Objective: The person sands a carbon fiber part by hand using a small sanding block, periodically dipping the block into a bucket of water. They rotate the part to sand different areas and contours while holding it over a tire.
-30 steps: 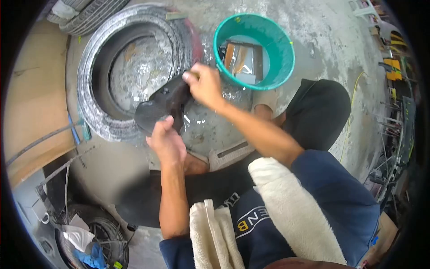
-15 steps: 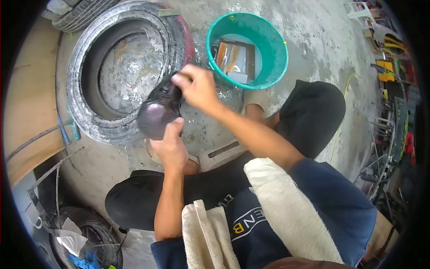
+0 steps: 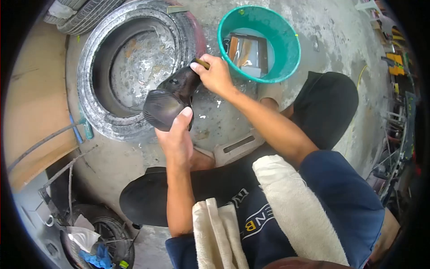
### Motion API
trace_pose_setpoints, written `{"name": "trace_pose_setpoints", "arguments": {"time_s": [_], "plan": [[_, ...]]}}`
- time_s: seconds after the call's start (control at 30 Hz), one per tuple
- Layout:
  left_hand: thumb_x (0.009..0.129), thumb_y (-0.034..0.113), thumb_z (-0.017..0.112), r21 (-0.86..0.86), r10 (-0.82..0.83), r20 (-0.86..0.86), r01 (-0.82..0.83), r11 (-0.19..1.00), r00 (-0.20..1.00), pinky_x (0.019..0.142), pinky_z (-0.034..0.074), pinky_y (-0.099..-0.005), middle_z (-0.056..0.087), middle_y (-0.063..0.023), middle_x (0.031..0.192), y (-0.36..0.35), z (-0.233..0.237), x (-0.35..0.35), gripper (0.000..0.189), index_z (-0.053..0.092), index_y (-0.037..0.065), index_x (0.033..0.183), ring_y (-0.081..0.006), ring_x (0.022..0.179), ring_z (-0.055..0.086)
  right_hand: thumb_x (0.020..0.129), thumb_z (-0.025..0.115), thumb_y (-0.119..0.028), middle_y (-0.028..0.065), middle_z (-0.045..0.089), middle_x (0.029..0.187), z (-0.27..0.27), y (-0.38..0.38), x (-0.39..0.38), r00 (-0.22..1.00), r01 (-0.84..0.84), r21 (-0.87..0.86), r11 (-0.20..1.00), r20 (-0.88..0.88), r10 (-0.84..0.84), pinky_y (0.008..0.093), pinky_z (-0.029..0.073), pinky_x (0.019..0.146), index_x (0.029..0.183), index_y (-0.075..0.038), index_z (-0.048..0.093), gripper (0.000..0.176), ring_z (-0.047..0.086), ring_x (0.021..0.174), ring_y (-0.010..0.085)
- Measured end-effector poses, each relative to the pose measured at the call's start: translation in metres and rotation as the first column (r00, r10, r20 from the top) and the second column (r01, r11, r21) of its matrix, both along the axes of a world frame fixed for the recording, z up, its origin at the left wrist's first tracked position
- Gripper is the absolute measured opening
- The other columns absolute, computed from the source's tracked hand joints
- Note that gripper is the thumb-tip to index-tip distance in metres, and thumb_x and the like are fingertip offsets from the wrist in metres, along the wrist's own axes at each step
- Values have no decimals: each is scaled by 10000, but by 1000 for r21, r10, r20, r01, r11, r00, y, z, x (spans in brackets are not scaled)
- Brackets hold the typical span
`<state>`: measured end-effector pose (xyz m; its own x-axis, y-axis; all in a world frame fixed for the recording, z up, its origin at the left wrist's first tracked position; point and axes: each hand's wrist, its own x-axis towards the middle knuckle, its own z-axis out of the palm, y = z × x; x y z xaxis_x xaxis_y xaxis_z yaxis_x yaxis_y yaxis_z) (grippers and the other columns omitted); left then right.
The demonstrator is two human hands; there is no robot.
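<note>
A dark, glossy curved part with a woven pattern [image 3: 163, 109] is held above the right side of a wet tire [image 3: 92, 107]. My left hand [image 3: 176, 141] grips its lower rounded end, thumb on top and fingers beneath. My right hand [image 3: 214, 76] is closed on a small brownish strip [image 3: 202, 63] at the part's narrow upper end. The underside of the part and most of the strip are hidden.
A green bucket [image 3: 291, 56] with water and flat pieces in it stands right of the tire. A small flat block [image 3: 178, 9] rests on the tire's top edge. Wood panel [image 3: 36, 89] at left, wheel [image 3: 107, 233] at lower left, cluttered shelving at far right.
My right hand has moved up off the part's surface to its upper end, and the strip now shows. The whole scene has shifted right in view with the camera.
</note>
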<state>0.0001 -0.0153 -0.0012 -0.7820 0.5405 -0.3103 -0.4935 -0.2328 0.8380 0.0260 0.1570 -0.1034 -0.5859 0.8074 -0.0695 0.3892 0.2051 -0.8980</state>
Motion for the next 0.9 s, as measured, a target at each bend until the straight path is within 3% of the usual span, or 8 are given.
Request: {"name": "trace_pose_setpoints", "arguments": {"time_s": [0.2,0.27,0.4,0.47,0.57,0.67,0.83,0.9], "plan": [[899,165,701,-125,-209,-201,187,974,957,1076,424,-388,594,-122,1291,1,-28,-39,516,497,-9,1340,-249,1224,566,872,744,-256,93,636,676,11,3,-2,1000,-20,-120,993,-25,17,345,469,631,820,-12,674,259,578,647,147],[963,365,641,-166,-153,109,170,971,982,1041,459,-397,625,-126,1236,7,-39,-45,515,542,-10,1302,-255,1151,613,868,750,-259,96,645,682,24,-5,0,999,-45,-187,981,8,47,336,475,636,813,-12,678,263,587,655,145],[975,510,586,-242,-101,-1,98,965,995,972,496,-376,647,-121,1180,24,-29,-32,584,581,-7,1244,-231,1088,636,824,792,-163,148,722,850,64,-53,19,932,-56,-65,996,-362,29,338,526,701,823,16,694,204,698,756,235],[968,426,633,-225,19,6,-17,974,1000,957,505,-367,651,-122,1171,39,-21,-20,511,587,-9,1232,-227,1058,643,830,781,-143,149,726,844,36,-41,11,892,25,85,996,-452,16,349,521,662,859,17,715,176,704,748,231],[889,196,725,-342,-71,-158,13,940,985,923,528,-370,665,-122,1151,44,-16,-13,404,608,-21,1208,-222,1002,660,851,757,-182,159,719,763,-3,-4,9,999,50,-208,977,-1,-52,338,515,644,873,12,715,200,678,679,171],[895,91,683,-422,17,24,-6,907,1000,897,476,-305,671,-80,1094,56,1,0,274,664,-44,1133,-173,969,625,856,751,-165,169,726,794,25,-41,19,921,154,29,988,-366,-133,345,515,642,865,16,706,187,679,677,178],[762,71,647,-421,-78,-106,26,907,991,764,458,-294,629,-29,934,51,-8,-4,219,663,-39,951,-153,812,568,854,766,-165,165,737,866,18,-3,13,997,50,-301,952,70,-30,327,534,696,859,40,709,212,701,816,156],[762,70,638,-487,-83,-118,15,873,990,738,452,-293,620,-26,901,53,-7,-4,180,658,-37,906,-152,788,556,856,765,-170,163,734,842,32,-24,16,989,60,-217,974,-121,-87,325,530,683,864,38,711,215,680,769,143]]}}
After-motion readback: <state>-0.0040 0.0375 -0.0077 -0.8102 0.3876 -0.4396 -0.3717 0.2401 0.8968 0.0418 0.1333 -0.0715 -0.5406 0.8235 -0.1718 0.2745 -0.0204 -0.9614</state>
